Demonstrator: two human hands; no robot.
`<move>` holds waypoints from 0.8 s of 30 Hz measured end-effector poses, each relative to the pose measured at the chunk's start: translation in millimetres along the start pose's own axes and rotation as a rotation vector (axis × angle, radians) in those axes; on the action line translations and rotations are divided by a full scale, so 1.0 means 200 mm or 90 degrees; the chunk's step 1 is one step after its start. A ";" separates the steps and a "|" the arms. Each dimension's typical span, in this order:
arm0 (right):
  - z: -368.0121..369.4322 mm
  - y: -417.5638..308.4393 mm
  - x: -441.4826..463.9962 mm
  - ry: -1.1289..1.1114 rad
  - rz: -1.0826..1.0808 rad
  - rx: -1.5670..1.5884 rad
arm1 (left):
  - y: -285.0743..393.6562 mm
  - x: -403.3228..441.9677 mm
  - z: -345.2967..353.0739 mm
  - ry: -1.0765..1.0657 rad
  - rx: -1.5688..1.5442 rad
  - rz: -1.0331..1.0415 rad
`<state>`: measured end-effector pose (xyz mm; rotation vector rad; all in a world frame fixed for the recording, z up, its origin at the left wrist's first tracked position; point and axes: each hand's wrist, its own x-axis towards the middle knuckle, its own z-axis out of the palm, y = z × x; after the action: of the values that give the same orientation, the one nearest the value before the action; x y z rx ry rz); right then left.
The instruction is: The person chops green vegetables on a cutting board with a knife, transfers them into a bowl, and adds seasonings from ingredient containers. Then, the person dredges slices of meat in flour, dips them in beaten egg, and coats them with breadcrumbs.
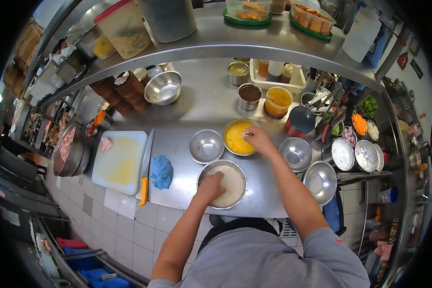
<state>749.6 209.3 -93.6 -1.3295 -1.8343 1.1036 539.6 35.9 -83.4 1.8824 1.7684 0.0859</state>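
My left hand [211, 187] is down in a metal bowl of pale crumbs [233, 186], its fingertips against the crumbs; whether they hold anything is hidden. Behind that bowl stands a metal bowl of beaten yellow egg [237, 140]. Over its right side is my right hand [258, 139], fingers pinched together around something small that I cannot make out. An empty steel bowl [206, 146] sits just left of the egg bowl.
On the left are a cutting board [120, 162] with a piece of raw meat, a knife [144, 185] and a blue cloth [161, 172]. Steel bowls [320, 183] stand at right. Sauce containers [249, 96] are behind, under a metal shelf [216, 50].
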 end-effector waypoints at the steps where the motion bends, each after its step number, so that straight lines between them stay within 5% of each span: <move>1: 0.00 0.00 0.00 0.000 0.000 -0.001 | 0.00 0.01 -0.04 -0.087 -0.100 -0.015; 4: -0.02 -0.02 -0.01 0.007 0.023 0.010 | 0.01 -0.04 -0.16 -0.091 -0.212 0.013; 10: -0.07 0.00 0.00 0.014 0.016 0.056 | 0.12 -0.21 -0.35 0.013 -0.117 0.147; 15: -0.07 0.00 -0.02 0.020 0.005 0.062 | 0.11 -0.18 -0.42 0.005 -0.279 0.082; 18: -0.04 0.04 0.01 0.003 0.020 0.033 | 0.09 -0.06 -0.17 -0.031 -0.296 0.079; 20: -0.02 0.05 0.01 -0.006 0.018 0.011 | 0.04 0.04 0.12 -0.121 -0.130 0.102; 24: -0.04 -0.02 -0.03 0.030 0.005 0.011 | -0.02 0.08 -0.05 -0.077 -0.211 0.088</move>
<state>756.4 205.3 -87.0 -1.3421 -1.7838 1.0809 533.9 54.4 -82.3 1.7267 1.4418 0.2916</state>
